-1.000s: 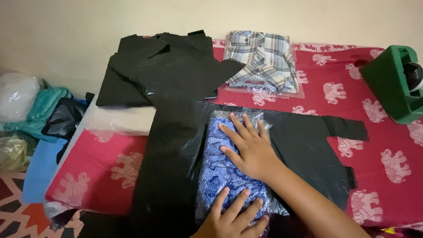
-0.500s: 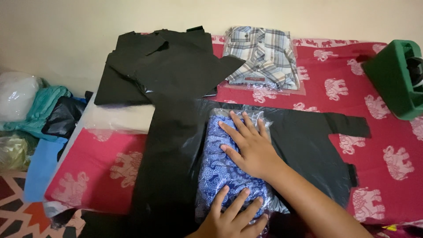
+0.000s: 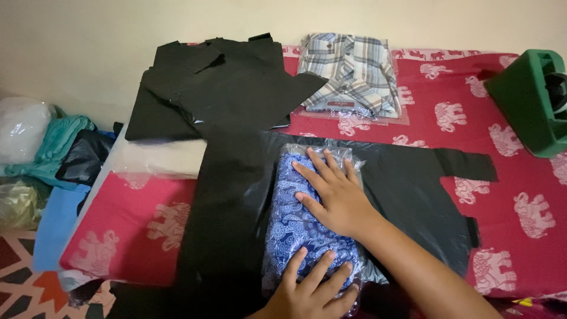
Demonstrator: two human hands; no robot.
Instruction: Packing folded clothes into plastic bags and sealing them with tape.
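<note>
A blue patterned garment in a clear plastic wrapper (image 3: 290, 227) lies on a black plastic bag (image 3: 407, 189) spread over a red cloth with white elephants. My right hand (image 3: 331, 192) presses flat on the upper part of the wrapped garment, fingers spread. My left hand (image 3: 313, 289) rests flat on its lower end, fingers apart. Neither hand grips anything.
A pile of black plastic bags (image 3: 218, 82) lies at the back left. A folded plaid shirt in clear wrap (image 3: 351, 74) sits at the back centre. A green tape dispenser (image 3: 531, 100) stands at the right. Bags and cloths (image 3: 41, 153) are heaped off the left edge.
Both hands stay pressed on the wrapped garment; the view has shifted slightly and nothing else has visibly moved.
</note>
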